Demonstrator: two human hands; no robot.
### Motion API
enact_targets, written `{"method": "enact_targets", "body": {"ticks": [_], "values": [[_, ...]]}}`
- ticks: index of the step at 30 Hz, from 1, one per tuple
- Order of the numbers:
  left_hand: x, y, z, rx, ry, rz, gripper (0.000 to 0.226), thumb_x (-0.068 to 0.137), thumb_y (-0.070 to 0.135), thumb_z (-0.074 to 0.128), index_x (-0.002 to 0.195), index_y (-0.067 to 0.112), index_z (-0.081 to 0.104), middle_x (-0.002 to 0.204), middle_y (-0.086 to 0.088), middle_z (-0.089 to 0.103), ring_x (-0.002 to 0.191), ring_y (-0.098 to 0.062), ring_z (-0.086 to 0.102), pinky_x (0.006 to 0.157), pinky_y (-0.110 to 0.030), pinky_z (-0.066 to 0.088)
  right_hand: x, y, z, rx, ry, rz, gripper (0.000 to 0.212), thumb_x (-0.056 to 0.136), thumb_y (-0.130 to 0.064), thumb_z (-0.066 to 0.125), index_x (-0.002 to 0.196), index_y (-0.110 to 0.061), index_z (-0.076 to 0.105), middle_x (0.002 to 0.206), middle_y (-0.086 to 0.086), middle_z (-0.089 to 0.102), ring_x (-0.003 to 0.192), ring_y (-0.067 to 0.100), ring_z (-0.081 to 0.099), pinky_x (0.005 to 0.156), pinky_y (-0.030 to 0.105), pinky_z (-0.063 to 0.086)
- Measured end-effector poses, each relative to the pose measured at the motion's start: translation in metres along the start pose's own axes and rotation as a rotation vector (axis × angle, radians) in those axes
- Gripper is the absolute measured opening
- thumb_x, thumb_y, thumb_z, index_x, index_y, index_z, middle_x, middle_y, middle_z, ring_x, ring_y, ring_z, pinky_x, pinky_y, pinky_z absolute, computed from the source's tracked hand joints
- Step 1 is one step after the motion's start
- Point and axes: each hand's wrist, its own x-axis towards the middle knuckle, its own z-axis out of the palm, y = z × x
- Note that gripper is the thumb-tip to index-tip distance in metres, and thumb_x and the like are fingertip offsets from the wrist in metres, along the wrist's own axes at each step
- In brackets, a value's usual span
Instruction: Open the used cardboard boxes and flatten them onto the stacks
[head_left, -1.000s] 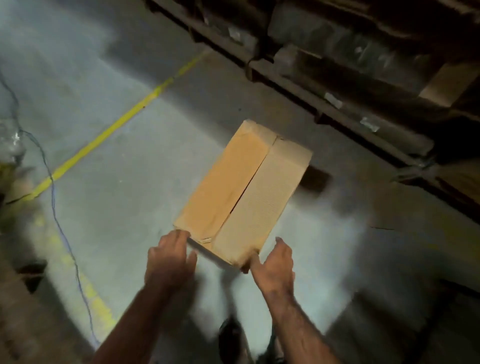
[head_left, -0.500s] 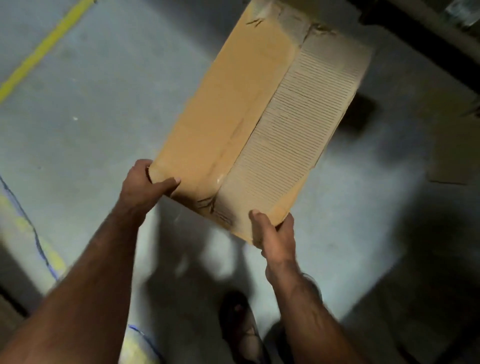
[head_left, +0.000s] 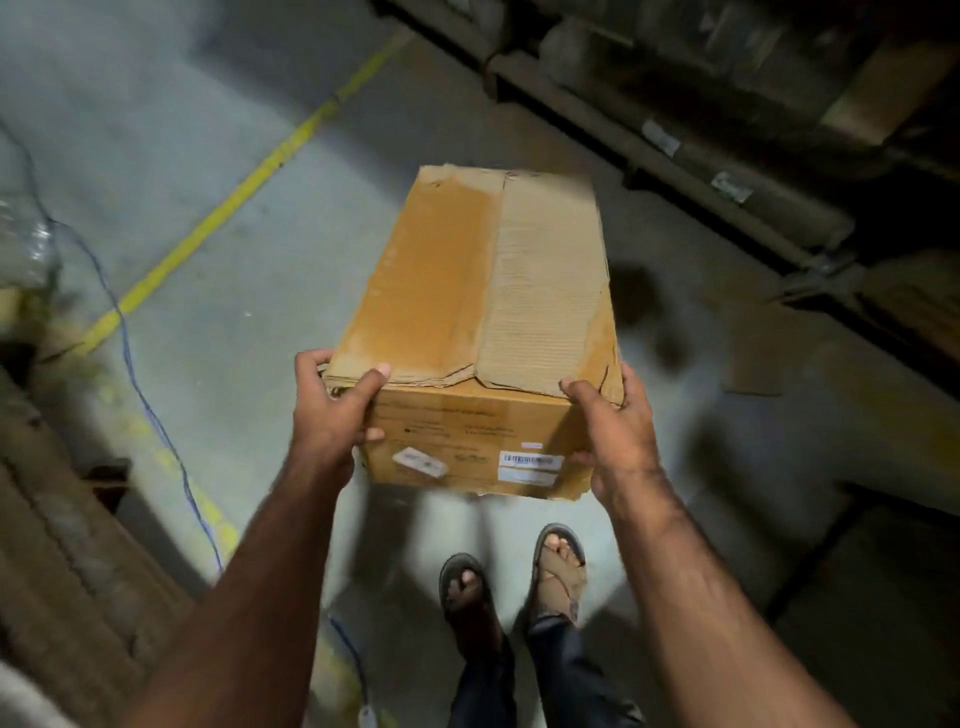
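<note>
A worn brown cardboard box (head_left: 483, 291) hangs in the air in front of me, its two top flaps folded down, the right flap stripped to bare corrugation. White labels sit on its near side. My left hand (head_left: 332, 410) grips the near left corner, thumb on top of the flap. My right hand (head_left: 610, 431) grips the near right corner, thumb over the top edge and fingers down the side.
A stack of flattened cardboard (head_left: 67, 561) lies at the lower left. A yellow floor line (head_left: 234, 192) and a blue cable (head_left: 140, 384) cross the concrete. Dark pallet racking (head_left: 701, 150) runs along the right. My sandalled feet (head_left: 514, 587) stand below the box.
The box has turned so its near side with labels faces me and sits squarer. Both hands have shifted to its near corners, and the view has tilted down to my feet.
</note>
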Motion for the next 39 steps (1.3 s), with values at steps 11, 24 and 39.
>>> {"method": "enact_targets", "body": {"ticks": [11, 24, 39], "values": [[-0.271, 0.122, -0.084, -0.172, 0.083, 0.210, 0.046, 0.087, 0.022, 0.079, 0.112, 0.037, 0.044, 0.116, 0.013, 0.056, 0.103, -0.021, 0.063, 0.074, -0.062, 0.058, -0.248, -0.087, -0.129, 0.087, -0.097, -0.282, 0.068, 0.080, -0.036, 0.080, 0.138, -0.052, 0.050, 0.126, -0.013, 0.068, 0.112, 0.020, 0.068, 0.085, 0.057, 0.059], [-0.534, 0.113, -0.097, -0.336, -0.235, 0.482, 0.050, 0.086, 0.017, 0.081, 0.118, 0.030, 0.045, 0.121, -0.001, 0.062, 0.084, -0.019, 0.065, 0.070, -0.057, 0.057, -0.490, -0.046, -0.345, 0.238, 0.160, -0.694, 0.070, 0.061, -0.039, 0.080, 0.128, -0.046, 0.063, 0.115, -0.008, 0.075, 0.101, 0.021, 0.073, 0.079, 0.046, 0.063], [-0.788, 0.046, 0.076, -0.228, -0.681, 0.594, 0.051, 0.084, 0.021, 0.082, 0.118, 0.028, 0.045, 0.108, 0.002, 0.061, 0.087, -0.015, 0.063, 0.076, -0.056, 0.057, -0.598, 0.074, -0.655, 0.452, 0.558, -0.739, 0.049, 0.088, -0.015, 0.075, 0.129, -0.038, 0.063, 0.109, -0.004, 0.073, 0.077, 0.010, 0.071, 0.053, 0.031, 0.052]]}}
